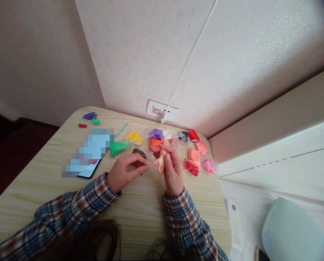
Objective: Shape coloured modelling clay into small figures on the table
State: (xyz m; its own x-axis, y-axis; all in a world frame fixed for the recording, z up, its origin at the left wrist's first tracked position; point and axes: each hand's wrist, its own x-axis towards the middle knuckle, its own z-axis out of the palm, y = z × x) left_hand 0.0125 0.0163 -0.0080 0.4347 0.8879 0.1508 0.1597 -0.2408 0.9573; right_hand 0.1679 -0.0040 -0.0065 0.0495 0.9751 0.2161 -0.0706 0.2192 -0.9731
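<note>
Between the thumb and fingers of my right hand (173, 173) is a small clear bag of peach modelling clay (160, 164), held above the table. My left hand (127, 172) is closed in a pinch at the bag's loose plastic edge, thumb and forefinger together. Just behind the left fingers lies a dark brown clay packet (139, 153), partly covered. An orange packet (155, 143) sits beyond my right fingertips. Left of it are a yellow packet (135, 137) and a green packet (119, 148).
Purple (156, 133), red (193, 135) and pink packets (208, 166) lie along the back and right. A phone (90, 169), partly blurred out, lies at left near a thin teal stick (121, 131). Small clay grapes (89, 115) sit at the back left corner. A wall socket (162, 110) holds a plug.
</note>
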